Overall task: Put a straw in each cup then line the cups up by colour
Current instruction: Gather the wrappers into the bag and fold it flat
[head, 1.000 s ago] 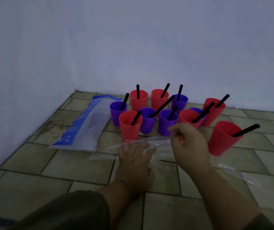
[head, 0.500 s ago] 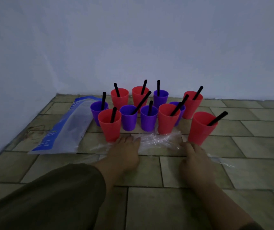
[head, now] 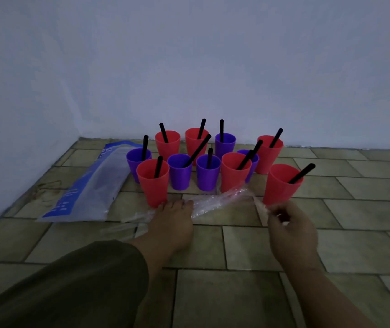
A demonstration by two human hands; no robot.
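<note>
While the left hand point(head: 170, 223) lies palm down on the tiled floor point(head: 241, 247), its fingers stretched flat and together over one end of a clear plastic wrapper point(head: 217, 201), the right hand point(head: 292, 229) is raised a little, fingers curled in, pinching the wrapper's other end between thumb and fingertips. The left forearm comes out of a dark olive sleeve point(head: 66, 285); the right forearm is bare and runs off the lower edge.

Just beyond the hands stand the cups, mixed by colour and in no row. A red cup point(head: 153, 185) touches or nearly touches the left fingertips; another red cup point(head: 281, 184) stands just past the right hand. Between them are two purple cups point(head: 181, 172), point(head: 208, 174) and a red one point(head: 233, 172), with more red and purple cups behind, partly hidden by those in front. Each visible cup holds a black straw point(head: 301, 174), leaning.

To the left lies a blue and clear plastic bag point(head: 89, 185); its print is too dim to read. Low light blurs the wrapper's edges, so whether anything is inside it cannot be told.
</note>
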